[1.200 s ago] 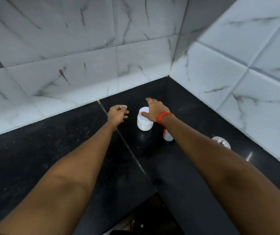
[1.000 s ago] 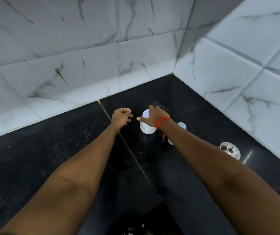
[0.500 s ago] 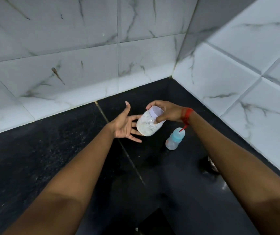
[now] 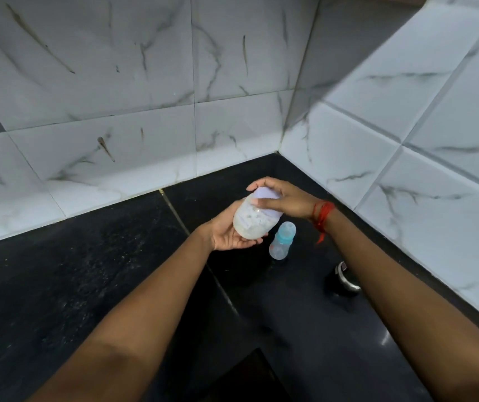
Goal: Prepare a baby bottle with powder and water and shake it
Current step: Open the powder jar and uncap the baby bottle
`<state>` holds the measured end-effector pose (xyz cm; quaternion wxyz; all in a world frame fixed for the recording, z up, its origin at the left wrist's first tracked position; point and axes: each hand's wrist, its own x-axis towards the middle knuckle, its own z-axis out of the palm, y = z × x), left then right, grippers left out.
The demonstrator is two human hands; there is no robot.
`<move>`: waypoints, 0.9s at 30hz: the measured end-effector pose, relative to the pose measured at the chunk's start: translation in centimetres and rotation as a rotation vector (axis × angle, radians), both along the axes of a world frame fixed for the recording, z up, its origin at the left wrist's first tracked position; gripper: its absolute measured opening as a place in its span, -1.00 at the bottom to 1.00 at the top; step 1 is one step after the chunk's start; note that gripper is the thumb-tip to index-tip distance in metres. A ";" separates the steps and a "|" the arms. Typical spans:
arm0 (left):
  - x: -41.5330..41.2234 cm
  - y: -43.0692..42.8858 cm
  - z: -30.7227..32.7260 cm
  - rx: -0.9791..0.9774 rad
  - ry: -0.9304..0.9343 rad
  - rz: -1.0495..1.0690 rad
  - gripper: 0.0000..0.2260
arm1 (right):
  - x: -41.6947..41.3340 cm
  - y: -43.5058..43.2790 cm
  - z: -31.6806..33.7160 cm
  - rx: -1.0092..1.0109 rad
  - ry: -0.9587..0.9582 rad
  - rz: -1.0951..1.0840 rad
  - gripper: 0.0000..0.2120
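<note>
A translucent powder jar (image 4: 251,220) with a pale lilac lid (image 4: 265,195) is held tilted above the black counter (image 4: 87,285). My left hand (image 4: 228,235) cups the jar's body from below, fingers curled round its base. My right hand (image 4: 283,200) grips the lid from above; a red thread is tied round that wrist. The baby bottle (image 4: 281,242), clear with a blue collar and a clear cap, stands upright on the counter just right of the jar, touched by neither hand.
A steel vessel (image 4: 345,278) stands on the counter to the right, partly hidden by my right forearm. White marble tiled walls (image 4: 406,140) meet in a corner behind the jar. A dark gap (image 4: 249,378) opens at the counter's near edge.
My right hand lifted the jar off the counter and brought it nearer. My left hand, which was open beside it, now holds the jar's body from below.
</note>
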<state>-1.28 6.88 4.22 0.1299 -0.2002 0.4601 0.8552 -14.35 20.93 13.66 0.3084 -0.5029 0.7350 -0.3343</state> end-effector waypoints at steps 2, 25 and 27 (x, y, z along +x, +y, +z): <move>-0.5 0.9 0.1 0.020 0.015 0.118 -0.30 | 1.3 0.0 -0.5 -0.045 0.128 -0.206 -0.63; -0.3 7.4 4.2 -0.391 0.253 0.747 -0.80 | 3.0 2.7 0.6 -0.188 0.411 -0.731 -0.37; -0.1 7.1 4.2 -0.355 0.219 0.710 -0.68 | 3.2 3.1 0.3 -0.249 0.440 -0.708 -0.40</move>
